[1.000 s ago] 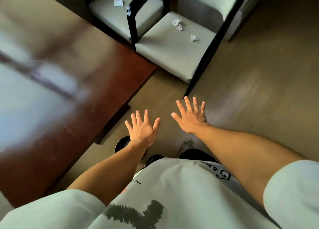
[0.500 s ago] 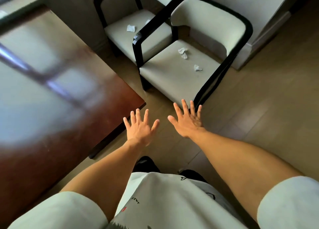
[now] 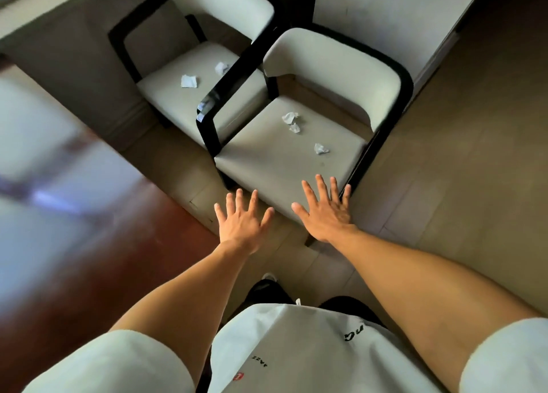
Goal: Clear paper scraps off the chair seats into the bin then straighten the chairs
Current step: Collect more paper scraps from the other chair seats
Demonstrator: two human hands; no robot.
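Fingers of left hand (image 3: 241, 221) and right hand (image 3: 324, 215) spread, empty; crumpled white paper scraps (image 3: 321, 148) lie beyond them on the cream-cushioned black-framed chair (image 3: 267, 167).

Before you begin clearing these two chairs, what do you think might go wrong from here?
The scraps on the near chair are small and crumpled; a sweep with the open right hand may knock them to the floor. One scrap on the far chair sits by the near chair's black armrest, easy to miss. No bin is in view, so carried scraps may drop.
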